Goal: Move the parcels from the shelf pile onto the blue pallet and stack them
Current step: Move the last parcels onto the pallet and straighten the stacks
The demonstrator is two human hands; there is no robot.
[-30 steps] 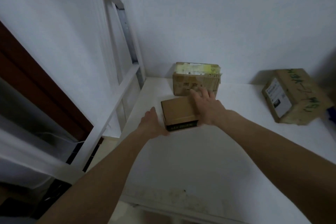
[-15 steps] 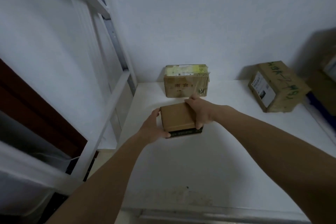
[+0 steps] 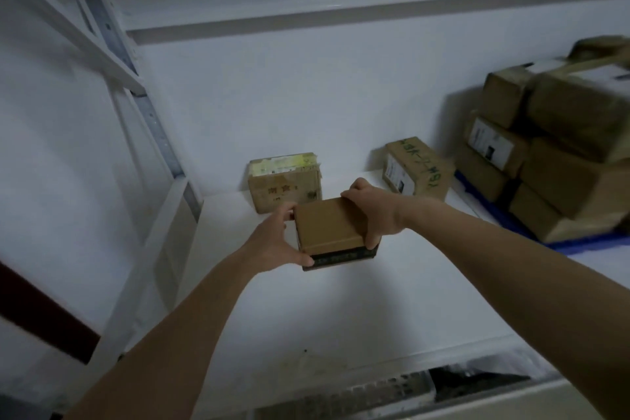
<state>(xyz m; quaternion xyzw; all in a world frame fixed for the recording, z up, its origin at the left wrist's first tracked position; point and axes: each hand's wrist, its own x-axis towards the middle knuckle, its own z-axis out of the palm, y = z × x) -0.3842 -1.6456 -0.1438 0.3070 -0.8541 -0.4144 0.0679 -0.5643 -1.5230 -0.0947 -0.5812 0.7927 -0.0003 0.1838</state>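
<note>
**Entry: small box in hand, shelf to pallet**

Item in transit: I am holding the small box [image 3: 330, 228] at frame centre, over the white shelf [image 3: 272, 310]. My left hand [image 3: 274, 242] is gripping its left edge, thumb along the near corner; my right hand [image 3: 373, 215] is curling over its far right corner, fingers wrapped down the side. The hands are apart, the box clamped between them. Whether its base is clear of the shelf, I cannot tell.

Remaining on shelf: a taped box [image 3: 285, 182] is sitting against the back wall just behind the one I am holding; a marked box [image 3: 417, 167] with green writing is lying tilted right of centre.

Already placed: a stack [image 3: 552, 160] of brown parcels is sitting on the blue pallet [image 3: 579, 244] at the right of the frame, several layers high.

Status, as I judge it: the task is running well along. Most parcels are stacked; this box and the two behind it are waiting.
</note>
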